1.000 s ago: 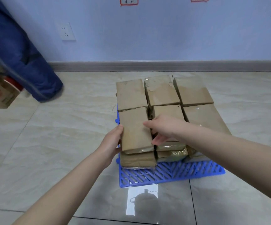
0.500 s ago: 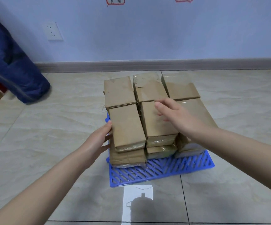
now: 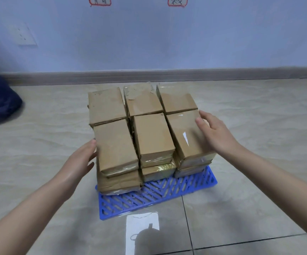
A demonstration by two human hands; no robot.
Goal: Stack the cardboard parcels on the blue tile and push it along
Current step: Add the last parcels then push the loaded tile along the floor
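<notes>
Two bare hands are flanking the cardboard parcels [image 3: 145, 129], which are sitting stacked in rows on the blue tile [image 3: 149, 197] on the floor [image 3: 38, 126]. The left hand [image 3: 79, 162] is pressing straight fingers [image 3: 92, 144] against the stack's left side. The right hand [image 3: 215, 133] is resting spread, relaxed fingers [image 3: 202, 124] on the right-hand parcel's top edge. The stack is lying between the fingers, its parcels running lengthwise away toward the skirting board [image 3: 222, 75]. Both hands appear equally near, so a forward push looks likely.
</notes>
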